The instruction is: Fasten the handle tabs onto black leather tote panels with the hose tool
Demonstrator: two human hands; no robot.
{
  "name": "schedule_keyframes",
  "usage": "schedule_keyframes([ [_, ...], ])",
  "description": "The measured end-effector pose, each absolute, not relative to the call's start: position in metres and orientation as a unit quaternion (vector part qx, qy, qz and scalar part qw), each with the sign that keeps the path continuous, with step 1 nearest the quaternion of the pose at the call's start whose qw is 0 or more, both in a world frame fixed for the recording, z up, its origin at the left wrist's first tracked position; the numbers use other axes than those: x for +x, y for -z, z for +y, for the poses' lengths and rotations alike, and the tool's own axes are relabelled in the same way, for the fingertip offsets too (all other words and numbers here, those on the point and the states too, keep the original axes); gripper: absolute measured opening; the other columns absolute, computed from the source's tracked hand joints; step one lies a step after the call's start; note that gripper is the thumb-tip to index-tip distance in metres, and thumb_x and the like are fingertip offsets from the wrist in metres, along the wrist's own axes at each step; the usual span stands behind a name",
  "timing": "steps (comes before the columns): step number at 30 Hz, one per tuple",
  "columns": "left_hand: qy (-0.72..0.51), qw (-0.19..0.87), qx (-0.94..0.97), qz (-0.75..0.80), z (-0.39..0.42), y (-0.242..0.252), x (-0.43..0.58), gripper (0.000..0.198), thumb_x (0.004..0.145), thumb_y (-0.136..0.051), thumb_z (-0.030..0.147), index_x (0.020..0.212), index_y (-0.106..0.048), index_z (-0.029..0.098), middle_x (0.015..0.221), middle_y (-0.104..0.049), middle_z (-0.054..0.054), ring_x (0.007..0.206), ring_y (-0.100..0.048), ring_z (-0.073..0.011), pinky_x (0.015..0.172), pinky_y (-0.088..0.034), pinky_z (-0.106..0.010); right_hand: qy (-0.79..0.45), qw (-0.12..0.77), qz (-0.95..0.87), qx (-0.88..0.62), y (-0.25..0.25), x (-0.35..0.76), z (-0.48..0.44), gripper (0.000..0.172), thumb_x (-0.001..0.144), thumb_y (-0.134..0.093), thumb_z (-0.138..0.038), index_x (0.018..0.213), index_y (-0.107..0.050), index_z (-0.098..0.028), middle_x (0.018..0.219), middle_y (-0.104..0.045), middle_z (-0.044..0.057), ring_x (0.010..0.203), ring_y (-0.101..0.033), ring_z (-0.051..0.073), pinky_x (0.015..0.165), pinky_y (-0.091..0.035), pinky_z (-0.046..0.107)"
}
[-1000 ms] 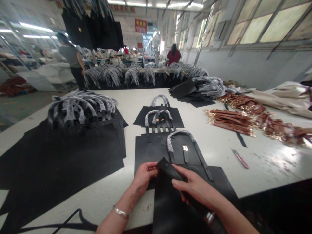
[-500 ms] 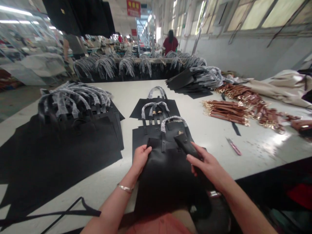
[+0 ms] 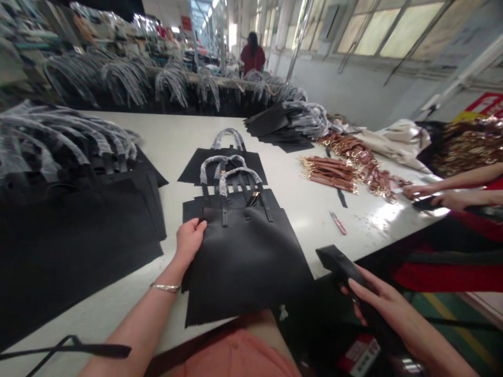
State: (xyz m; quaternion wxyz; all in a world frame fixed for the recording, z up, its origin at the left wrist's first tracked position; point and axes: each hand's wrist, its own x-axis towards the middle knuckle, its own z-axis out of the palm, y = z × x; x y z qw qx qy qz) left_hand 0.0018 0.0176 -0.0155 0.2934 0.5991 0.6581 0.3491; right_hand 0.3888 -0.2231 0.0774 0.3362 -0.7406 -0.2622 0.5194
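My left hand (image 3: 189,240) is closed on the upper left corner of a black tote bag (image 3: 247,256), thumb on top. The bag lies flat at the table's front edge, its handles (image 3: 240,174) wrapped in clear plastic. A strip with a gold clasp (image 3: 253,199) shows between the handles. My right hand (image 3: 379,298) grips a black hand-held tool (image 3: 334,259) with a flat, broad head, off the bag's right side; its exact kind is unclear. Further black bags (image 3: 226,162) lie just beyond and partly under this one.
At left is a large pile of black bags (image 3: 78,230). Brown straps with gold hooks (image 3: 330,173) and a pink-handled cutter (image 3: 338,223) lie on the white table (image 3: 291,209). A co-worker's hands (image 3: 448,196) hold a dark tool at right. Bags hang along the back.
My right hand has drawn the black tool away from the bag's top, rightward and down. My left hand still holds the corner. The view has swung right, bringing a co-worker's hands in.
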Motion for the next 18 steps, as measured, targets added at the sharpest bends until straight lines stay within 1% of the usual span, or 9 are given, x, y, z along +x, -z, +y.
schedule_keyframes([
  [3,-0.348,0.277,0.597,0.668,0.019,0.017,0.003,0.029,0.079,-0.052,0.043,0.067,-0.059,0.018,0.055,-0.052,0.004,0.058,-0.046,-0.0142,0.055,-0.029,-0.024,-0.542,0.316,-0.227,-0.745,-0.082,0.384,-0.245,0.095,0.066,-0.072,-0.063,0.143,-0.035,-0.022,0.086,-0.069,0.004,0.048,-0.055,0.012,0.041,-0.043,0.023],
  [8,-0.365,0.249,0.576,0.688,0.02,0.014,0.005,0.028,0.08,-0.05,0.041,0.065,-0.056,0.018,0.053,-0.047,0.004,0.057,-0.042,-0.0133,0.055,-0.027,-0.024,-0.546,0.325,-0.177,-0.752,-0.081,0.368,-0.268,0.094,0.069,-0.072,-0.059,0.145,-0.032,-0.021,0.085,-0.071,0.004,0.048,-0.056,0.011,0.043,-0.045,0.022],
  [11,-0.366,0.235,0.581,0.688,0.021,0.013,0.005,0.027,0.08,-0.05,0.04,0.065,-0.056,0.018,0.053,-0.046,0.004,0.056,-0.041,-0.0134,0.055,-0.027,-0.025,-0.557,0.341,-0.168,-0.738,-0.071,0.363,-0.273,0.099,0.067,-0.073,-0.059,0.146,-0.029,-0.02,0.082,-0.07,0.003,0.046,-0.055,0.011,0.042,-0.044,0.023],
  [13,-0.362,0.219,0.594,0.684,0.02,0.013,0.004,0.027,0.081,-0.05,0.039,0.063,-0.054,0.018,0.052,-0.045,0.004,0.055,-0.041,-0.0134,0.055,-0.026,-0.025,-0.566,0.338,-0.166,-0.733,-0.067,0.362,-0.272,0.096,0.069,-0.072,-0.059,0.146,-0.028,-0.022,0.084,-0.07,0.003,0.047,-0.055,0.011,0.042,-0.043,0.022],
  [16,-0.355,0.187,0.613,0.681,0.019,0.012,0.005,0.029,0.082,-0.049,0.038,0.061,-0.05,0.019,0.052,-0.045,0.003,0.055,-0.041,-0.0137,0.056,-0.026,-0.026,-0.571,0.335,-0.169,-0.731,-0.066,0.363,-0.266,0.087,0.072,-0.071,-0.058,0.143,-0.033,-0.024,0.084,-0.069,0.002,0.048,-0.055,0.01,0.043,-0.043,0.021],
  [18,-0.35,0.174,0.62,0.68,0.018,0.011,0.006,0.028,0.082,-0.049,0.038,0.061,-0.05,0.019,0.054,-0.047,0.002,0.056,-0.043,-0.0141,0.057,-0.027,-0.026,-0.57,0.331,-0.177,-0.731,-0.067,0.365,-0.259,0.084,0.072,-0.071,-0.058,0.141,-0.035,-0.025,0.085,-0.069,0.002,0.048,-0.055,0.01,0.043,-0.044,0.021],
])
